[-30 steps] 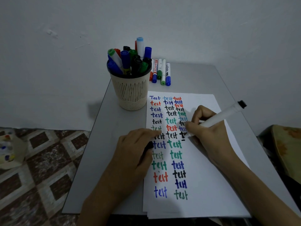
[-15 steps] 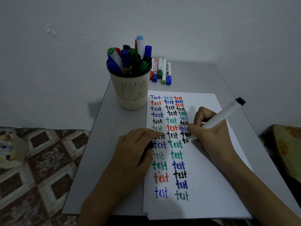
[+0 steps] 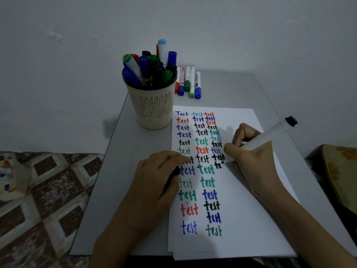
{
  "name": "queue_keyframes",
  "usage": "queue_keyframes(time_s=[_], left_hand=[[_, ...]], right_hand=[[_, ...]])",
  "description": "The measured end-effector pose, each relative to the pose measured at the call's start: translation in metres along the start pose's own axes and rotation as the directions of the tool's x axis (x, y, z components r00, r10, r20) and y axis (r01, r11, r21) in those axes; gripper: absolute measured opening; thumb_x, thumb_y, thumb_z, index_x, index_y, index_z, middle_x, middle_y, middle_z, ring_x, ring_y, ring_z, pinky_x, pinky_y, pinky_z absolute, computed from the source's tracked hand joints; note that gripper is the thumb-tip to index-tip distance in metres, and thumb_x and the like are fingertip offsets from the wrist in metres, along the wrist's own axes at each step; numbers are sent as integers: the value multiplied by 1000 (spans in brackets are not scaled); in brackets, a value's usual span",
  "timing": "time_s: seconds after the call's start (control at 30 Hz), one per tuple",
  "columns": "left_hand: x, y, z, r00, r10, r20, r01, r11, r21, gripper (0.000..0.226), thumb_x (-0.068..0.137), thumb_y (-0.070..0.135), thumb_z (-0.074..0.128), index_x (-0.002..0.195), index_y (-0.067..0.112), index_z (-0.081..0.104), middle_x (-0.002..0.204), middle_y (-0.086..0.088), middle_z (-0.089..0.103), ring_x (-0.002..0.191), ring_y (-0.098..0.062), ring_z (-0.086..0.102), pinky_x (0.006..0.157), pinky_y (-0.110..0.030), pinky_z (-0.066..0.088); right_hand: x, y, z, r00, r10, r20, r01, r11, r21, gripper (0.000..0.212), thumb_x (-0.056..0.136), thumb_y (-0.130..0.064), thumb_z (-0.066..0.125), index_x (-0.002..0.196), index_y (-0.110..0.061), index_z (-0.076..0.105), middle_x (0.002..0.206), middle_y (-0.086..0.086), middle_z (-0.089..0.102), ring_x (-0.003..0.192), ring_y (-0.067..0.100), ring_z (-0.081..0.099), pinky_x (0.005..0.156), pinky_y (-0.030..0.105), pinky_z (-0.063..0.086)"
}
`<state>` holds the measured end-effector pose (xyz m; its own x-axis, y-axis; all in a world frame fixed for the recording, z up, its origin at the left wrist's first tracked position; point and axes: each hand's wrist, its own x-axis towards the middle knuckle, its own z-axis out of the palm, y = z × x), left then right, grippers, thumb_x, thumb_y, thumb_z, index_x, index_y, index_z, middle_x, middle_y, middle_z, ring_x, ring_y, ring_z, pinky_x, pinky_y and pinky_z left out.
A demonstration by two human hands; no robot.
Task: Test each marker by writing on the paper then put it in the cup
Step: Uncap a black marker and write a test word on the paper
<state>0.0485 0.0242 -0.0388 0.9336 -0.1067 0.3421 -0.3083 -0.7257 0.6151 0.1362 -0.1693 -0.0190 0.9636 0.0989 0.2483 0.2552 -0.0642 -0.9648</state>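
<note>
Cream cup point(image 3: 152, 111), crammed with markers point(image 3: 144, 68), far left on the table point(image 3: 123, 190). Pinning the paper point(image 3: 251, 219) with the left hand point(image 3: 154, 180), curled round a black cap point(image 3: 175, 171). Gripping a white marker point(image 3: 266, 136) in the right hand point(image 3: 249, 157), tip at an unfinished "te".

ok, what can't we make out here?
Head view only:
- Marker tip: behind the right hand.
- Dark object gripped in the left hand: mostly covered, unidentifiable.
- Print on the spare markers: too small.
- Pale thing on the floor: cut off by the left edge, blurred.
</note>
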Motion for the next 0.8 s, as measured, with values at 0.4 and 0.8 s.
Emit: queue_keyframes(time_s=[0.4, 0.8], left_hand=[[0, -2, 0, 1000, 7, -2, -7, 1000, 0, 39, 87, 26, 40, 122, 28, 56, 120, 14, 53, 116, 3, 43, 94, -16, 29], [1, 2, -3, 998, -41, -47, 38, 997, -68, 41, 81, 31, 45, 119, 25, 59, 116, 15, 48, 115, -5, 44, 96, -14, 37]], right_hand=[[1, -1, 0, 1000, 16, -26, -15, 999, 35, 26, 60, 2, 60, 59, 6, 34, 51, 9, 40, 42, 7, 39, 40, 16, 36], [-2, -2, 1, 1000, 5, -6, -6, 999, -46, 24, 65, 5, 56, 59, 2, 33, 53, 7, 37, 44, 5, 37, 42, 13, 34]])
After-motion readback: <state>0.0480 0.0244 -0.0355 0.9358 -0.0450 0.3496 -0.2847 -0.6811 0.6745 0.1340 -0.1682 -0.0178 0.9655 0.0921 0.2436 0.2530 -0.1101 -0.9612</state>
